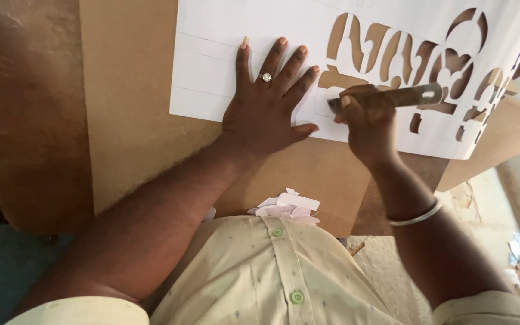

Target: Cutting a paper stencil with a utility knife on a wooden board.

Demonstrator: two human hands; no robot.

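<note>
Cutting a pattern out of a white sheet on a brown board, both hands at work.

The brown board [133, 120] carries the white sheet [212, 36], which lies flat with shaped openings already cut through its right half. The left hand [266, 108] lies spread and flat on the sheet, fingers released and clasping nothing, a ring [265, 77] on one finger. The right hand [365, 120] is clenched around a metal knife [392, 96], its cutting end meeting the sheet just beside the left thumb. Paper scraps [287, 207] lie at the board's near edge, against the shirt. Risk: the blade works close to the left thumb; a slip toward it is likely to cut skin. If the flat hand loses pressure, the sheet may shift and the narrow bridges between openings may tear.
</note>
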